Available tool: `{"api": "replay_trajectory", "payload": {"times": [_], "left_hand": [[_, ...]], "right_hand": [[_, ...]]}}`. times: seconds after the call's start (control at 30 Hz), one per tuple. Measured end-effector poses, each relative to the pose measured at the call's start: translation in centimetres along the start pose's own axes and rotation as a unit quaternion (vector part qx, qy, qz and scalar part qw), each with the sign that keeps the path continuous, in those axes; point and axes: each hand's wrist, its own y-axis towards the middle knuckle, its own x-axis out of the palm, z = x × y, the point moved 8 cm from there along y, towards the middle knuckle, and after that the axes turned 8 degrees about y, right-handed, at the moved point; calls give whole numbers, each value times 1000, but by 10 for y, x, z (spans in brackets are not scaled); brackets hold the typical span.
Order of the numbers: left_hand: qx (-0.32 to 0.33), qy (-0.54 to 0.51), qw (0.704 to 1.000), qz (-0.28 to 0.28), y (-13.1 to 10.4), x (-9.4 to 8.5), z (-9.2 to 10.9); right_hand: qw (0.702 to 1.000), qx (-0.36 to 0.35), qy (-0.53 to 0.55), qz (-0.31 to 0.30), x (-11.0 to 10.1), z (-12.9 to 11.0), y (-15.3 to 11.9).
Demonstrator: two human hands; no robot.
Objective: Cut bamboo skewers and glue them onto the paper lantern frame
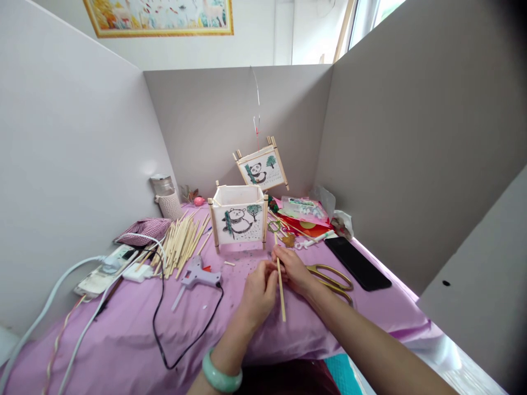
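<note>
A thin wooden stick [282, 299] points away from me over the near part of the table, pinched by my right hand [294, 272]. My left hand [260, 291] is closed right beside it, fingertips meeting the right hand's fingers; whatever they grip is hidden. Behind both hands stands a square lantern frame [240, 224] of sticks and white panels, with a panda and a tree drawn on its front. Gold-handled scissors [331, 278] lie by my right wrist, their blades partly covered by it. To the left rests a glue gun [198, 277].
A similar panda lantern [263, 169] hangs tilted from a wire. Loose sticks [183, 241] are piled at left, near a power strip [102, 271] with cables. A black phone [357, 263] and coloured papers [304, 216] lie at right. Grey partitions [206, 115] enclose the table.
</note>
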Motion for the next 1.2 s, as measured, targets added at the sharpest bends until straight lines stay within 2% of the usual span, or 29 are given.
{"api": "replay_trajectory", "payload": {"times": [0.27,0.53,0.7,0.93,1.2], "left_hand": [[-43,-79,996,-20,4,3,-7],[-19,58,997,-41,4,3,-6],[-15,98,994,-42,1,6,-11],[-43,42,998,1,2,-2,-10],[-58,-20,998,-12,2,1,-13]], "right_hand": [[1000,-20,-21,9,-3,0,2],[998,-30,-45,16,-5,3,1],[998,-32,-53,14,-4,3,1],[996,-51,-67,27,-7,0,4],[989,-85,-111,52,-12,-7,5]]}}
